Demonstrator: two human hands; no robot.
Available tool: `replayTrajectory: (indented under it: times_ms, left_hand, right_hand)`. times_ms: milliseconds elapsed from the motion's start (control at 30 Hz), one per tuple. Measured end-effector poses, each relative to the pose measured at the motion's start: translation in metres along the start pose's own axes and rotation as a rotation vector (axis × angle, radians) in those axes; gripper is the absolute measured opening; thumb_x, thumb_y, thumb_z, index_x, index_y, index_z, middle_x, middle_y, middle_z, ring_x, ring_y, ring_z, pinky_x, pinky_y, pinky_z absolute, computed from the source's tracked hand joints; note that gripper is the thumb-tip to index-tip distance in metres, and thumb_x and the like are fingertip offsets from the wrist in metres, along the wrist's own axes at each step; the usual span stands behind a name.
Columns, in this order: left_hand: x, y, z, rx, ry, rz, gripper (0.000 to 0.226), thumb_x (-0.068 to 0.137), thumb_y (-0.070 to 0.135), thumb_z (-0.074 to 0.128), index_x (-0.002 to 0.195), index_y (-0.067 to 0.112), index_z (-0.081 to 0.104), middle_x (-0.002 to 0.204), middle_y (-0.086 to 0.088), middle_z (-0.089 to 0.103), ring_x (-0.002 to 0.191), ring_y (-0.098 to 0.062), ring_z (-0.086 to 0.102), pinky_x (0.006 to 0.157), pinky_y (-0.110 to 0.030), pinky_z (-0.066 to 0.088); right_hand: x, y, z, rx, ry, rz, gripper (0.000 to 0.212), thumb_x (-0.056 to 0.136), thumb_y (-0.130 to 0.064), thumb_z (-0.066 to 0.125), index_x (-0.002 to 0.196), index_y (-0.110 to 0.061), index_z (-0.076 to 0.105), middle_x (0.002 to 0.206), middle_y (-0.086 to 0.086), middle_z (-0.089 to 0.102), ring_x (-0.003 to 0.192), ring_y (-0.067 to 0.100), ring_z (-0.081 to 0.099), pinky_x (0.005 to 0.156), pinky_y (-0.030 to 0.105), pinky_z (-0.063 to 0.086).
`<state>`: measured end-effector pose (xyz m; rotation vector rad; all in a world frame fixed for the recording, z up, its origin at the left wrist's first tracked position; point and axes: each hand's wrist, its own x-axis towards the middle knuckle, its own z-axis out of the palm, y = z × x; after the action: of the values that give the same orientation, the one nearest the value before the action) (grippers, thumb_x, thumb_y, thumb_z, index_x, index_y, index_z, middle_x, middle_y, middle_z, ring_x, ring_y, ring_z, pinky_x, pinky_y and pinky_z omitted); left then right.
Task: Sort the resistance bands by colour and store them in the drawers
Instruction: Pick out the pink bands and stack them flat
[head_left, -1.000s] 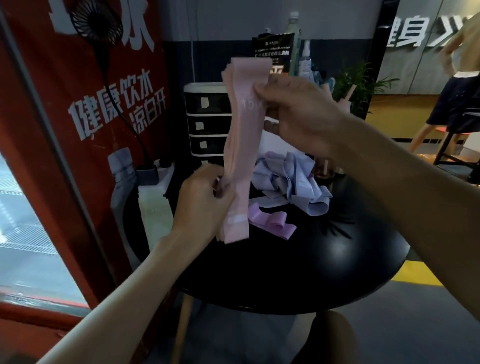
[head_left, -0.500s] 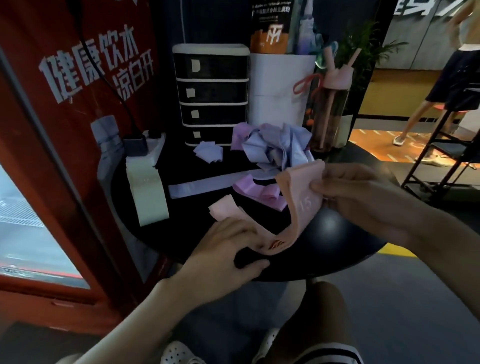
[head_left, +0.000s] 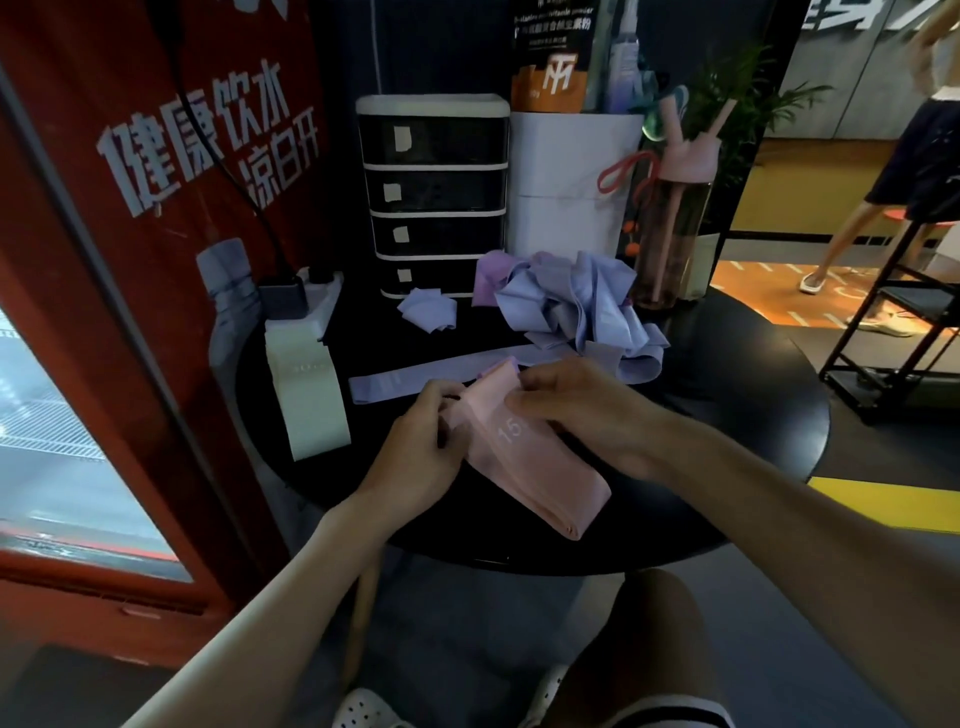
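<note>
Hands close together: left hand (head_left: 415, 452) and right hand (head_left: 576, 410) both pinching the folded pink band (head_left: 535, 462), low over the bench (head_left: 727, 415) near edge. Soft, light, limp, probably springy; liable to unfold. Best hold: folded end, layers pinched flat. Drawers (head_left: 434, 192) behind, all closed.

Round black table (head_left: 727, 405) carries a drawer unit (head_left: 436, 192), lilac bands (head_left: 571, 306), pink band (head_left: 540, 467), bottle (head_left: 675, 228).

Single head-worn wide-angle view, facing forward and down, close above table (head_left: 737, 410).
</note>
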<state>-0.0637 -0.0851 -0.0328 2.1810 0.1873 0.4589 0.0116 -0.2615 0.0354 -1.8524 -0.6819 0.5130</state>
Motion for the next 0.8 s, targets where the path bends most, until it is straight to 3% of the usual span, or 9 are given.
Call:
replayTrajectory:
  times_ms: [67,133,200,300,467,533,667,733,800]
  left_hand:
    - [0.002,0.001,-0.002,-0.172,0.037,-0.093,0.023,0.102,0.023,0.041,0.116,0.028,0.059,0.106,0.009,0.067,0.102,-0.009,0.063,0.088,-0.027,0.048]
    - [0.003,0.002,-0.004,-0.277,0.041,-0.160,0.043,0.096,0.048,0.031,0.117,0.030,0.063,0.113,0.010,0.068,0.110,-0.008,0.061,0.098,-0.030,0.046]
    - [0.001,0.003,-0.005,-0.258,0.010,-0.136,0.050,0.091,0.060,0.030,0.112,0.030,0.066,0.106,0.012,0.069,0.102,-0.004,0.063,0.094,-0.029,0.047]
    - [0.000,0.002,-0.002,-0.108,0.030,-0.073,0.017,0.096,0.041,0.059,0.109,0.030,0.062,0.094,0.010,0.069,0.084,-0.001,0.064,0.077,-0.022,0.052]
    - [0.001,-0.001,-0.001,0.007,0.036,-0.017,0.020,0.094,0.023,0.065,0.114,0.026,0.061,0.104,0.013,0.065,0.092,0.002,0.061,0.074,-0.007,0.045]
    - [0.003,0.000,-0.003,0.041,0.006,-0.025,0.028,0.093,0.021,0.065,0.121,0.022,0.060,0.109,0.012,0.063,0.098,-0.002,0.060,0.079,-0.009,0.044]
    - [0.019,0.016,-0.014,0.147,-0.212,-0.082,0.046,0.091,0.020,0.065,0.135,0.016,0.052,0.119,0.005,0.060,0.107,-0.012,0.060,0.097,-0.032,0.051]
    - [0.028,0.024,-0.020,0.192,-0.321,-0.086,0.037,0.088,0.014,0.065,0.124,0.011,0.058,0.115,-0.002,0.066,0.104,-0.019,0.064,0.095,-0.037,0.052]
    - [0.033,0.026,-0.022,0.183,-0.378,-0.074,0.024,0.085,0.010,0.064,0.109,0.010,0.066,0.103,-0.012,0.071,0.095,-0.029,0.068,0.082,-0.036,0.054]
  right_hand:
    - [0.012,0.006,0.011,-0.049,0.044,0.009,0.013,0.088,-0.013,0.063,0.093,-0.009,0.073,0.091,0.009,0.073,0.084,0.024,0.068,0.076,0.035,0.053]
    - [0.022,0.012,0.018,-0.109,0.074,0.016,0.012,0.084,-0.020,0.064,0.087,-0.012,0.073,0.095,0.013,0.072,0.091,0.027,0.066,0.074,0.036,0.050]
    - [0.027,0.015,0.021,-0.130,0.063,0.050,0.013,0.086,-0.020,0.064,0.084,-0.009,0.070,0.094,0.016,0.070,0.085,0.023,0.064,0.073,0.033,0.049]
    - [0.028,0.018,0.023,-0.180,0.050,0.038,0.013,0.091,-0.014,0.059,0.090,-0.010,0.071,0.093,0.010,0.071,0.085,0.022,0.066,0.077,0.031,0.052]
    - [0.018,0.022,0.014,-0.301,-0.002,0.036,0.028,0.093,-0.025,0.061,0.117,-0.012,0.066,0.099,-0.004,0.067,0.088,0.004,0.061,0.073,0.015,0.045]
    - [0.005,0.026,0.005,-0.465,-0.050,0.063,0.022,0.089,-0.033,0.063,0.103,-0.016,0.064,0.086,-0.005,0.063,0.076,0.007,0.057,0.066,0.018,0.042]
    - [-0.018,0.029,-0.002,-0.681,-0.081,0.103,0.032,0.084,-0.041,0.064,0.074,-0.013,0.051,0.068,-0.001,0.048,0.058,0.010,0.042,0.050,0.020,0.032]
    - [-0.021,0.027,-0.002,-0.717,-0.059,0.100,0.038,0.083,-0.041,0.064,0.065,-0.015,0.043,0.062,-0.005,0.043,0.049,0.007,0.037,0.041,0.014,0.026]
    - [-0.021,0.024,-0.001,-0.681,-0.056,0.113,0.040,0.083,-0.037,0.066,0.061,-0.017,0.039,0.057,-0.006,0.040,0.043,0.005,0.034,0.037,0.013,0.024]
